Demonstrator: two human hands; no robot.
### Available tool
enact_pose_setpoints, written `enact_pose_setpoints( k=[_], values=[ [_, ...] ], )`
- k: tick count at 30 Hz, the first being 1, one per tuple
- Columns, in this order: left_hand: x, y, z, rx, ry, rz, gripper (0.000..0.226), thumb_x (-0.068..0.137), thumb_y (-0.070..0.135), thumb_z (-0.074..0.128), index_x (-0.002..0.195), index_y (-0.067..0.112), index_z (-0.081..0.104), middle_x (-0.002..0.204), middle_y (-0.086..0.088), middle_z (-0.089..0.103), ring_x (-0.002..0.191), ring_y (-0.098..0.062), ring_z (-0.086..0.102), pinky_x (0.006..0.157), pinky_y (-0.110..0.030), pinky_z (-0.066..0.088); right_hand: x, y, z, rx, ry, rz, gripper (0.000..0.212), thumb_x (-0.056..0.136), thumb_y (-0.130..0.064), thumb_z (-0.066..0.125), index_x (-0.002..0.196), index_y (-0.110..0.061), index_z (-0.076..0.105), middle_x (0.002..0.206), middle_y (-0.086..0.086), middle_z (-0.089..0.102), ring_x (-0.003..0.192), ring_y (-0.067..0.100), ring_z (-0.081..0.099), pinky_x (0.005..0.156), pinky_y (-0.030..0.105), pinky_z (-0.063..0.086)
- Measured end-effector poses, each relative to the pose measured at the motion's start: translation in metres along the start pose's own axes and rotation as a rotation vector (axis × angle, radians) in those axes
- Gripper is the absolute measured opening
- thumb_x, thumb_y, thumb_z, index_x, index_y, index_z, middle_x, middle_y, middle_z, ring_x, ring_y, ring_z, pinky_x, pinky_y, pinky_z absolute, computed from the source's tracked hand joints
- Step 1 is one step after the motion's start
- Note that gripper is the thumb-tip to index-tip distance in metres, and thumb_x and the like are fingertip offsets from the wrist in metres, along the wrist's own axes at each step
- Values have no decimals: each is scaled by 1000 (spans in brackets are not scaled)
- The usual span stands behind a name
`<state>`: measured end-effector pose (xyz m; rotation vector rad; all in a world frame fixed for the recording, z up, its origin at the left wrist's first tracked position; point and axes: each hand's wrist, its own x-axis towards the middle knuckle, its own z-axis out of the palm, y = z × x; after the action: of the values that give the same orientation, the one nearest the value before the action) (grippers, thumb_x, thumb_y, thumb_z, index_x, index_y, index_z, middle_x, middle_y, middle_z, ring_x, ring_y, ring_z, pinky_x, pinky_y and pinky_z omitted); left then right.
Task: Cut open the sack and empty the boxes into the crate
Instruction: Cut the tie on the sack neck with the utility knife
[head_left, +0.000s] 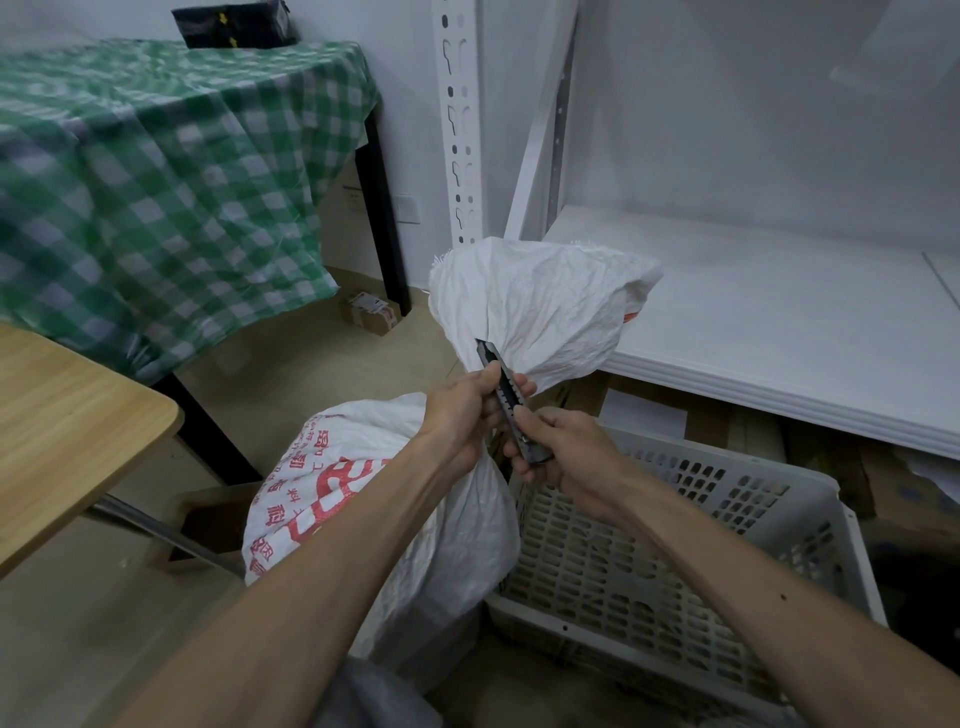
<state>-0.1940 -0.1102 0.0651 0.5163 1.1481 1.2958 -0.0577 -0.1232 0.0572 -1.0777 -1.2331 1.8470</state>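
Two hands — left hand (462, 410), right hand (561, 447) — gripping slim knife (506, 395), crinkled woven sack (530, 306)

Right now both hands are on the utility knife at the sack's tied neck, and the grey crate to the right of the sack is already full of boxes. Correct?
Not quite. The head view shows the crate holds no boxes yet. The rest stands: left hand and right hand hold the utility knife at the sack neck.
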Motion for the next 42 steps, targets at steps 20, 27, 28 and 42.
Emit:
enact_pose_setpoints(
  k=[20, 27, 28, 42],
  values=[
    [-1, -6, 1, 27, -4, 11, 31, 102, 21, 48, 95, -3, 68, 98, -18, 73, 81, -17, 74, 68, -23, 58, -2, 6, 2, -173, 215, -86, 31, 98, -19, 52, 71, -5, 60, 58, 11, 54, 40, 17, 44, 38, 23, 33],
    [-9, 3, -7, 203, -125, 56, 29, 102, 23, 50, 94, 0, 66, 67, -1, 71, 63, -9, 68, 73, -21, 56, 1, -13, -10, 76, -54, 17, 29, 102, -22, 42, 92, -4, 62, 71, 10, 61, 46, 11, 48, 41, 20, 36],
    [-9, 7, -10, 179, -92, 44, 29, 101, 23, 50, 91, 1, 65, 71, -4, 71, 65, -12, 69, 70, -21, 57, 4, -12, -11, 86, -36, -7, 29, 103, -21, 40, 92, -3, 60, 71, 9, 59, 43, 9, 44, 40, 18, 32],
    [22, 1, -66, 652, -25, -127, 52, 79, 43, 75, 109, 1, 70, 105, -12, 74, 98, -26, 71, 96, -40, 53, 5, 12, -20, -199, 180, -80, 40, 98, -30, 50, 97, 9, 61, 58, 5, 45, 40, 11, 33, 39, 21, 26]
  ],
)
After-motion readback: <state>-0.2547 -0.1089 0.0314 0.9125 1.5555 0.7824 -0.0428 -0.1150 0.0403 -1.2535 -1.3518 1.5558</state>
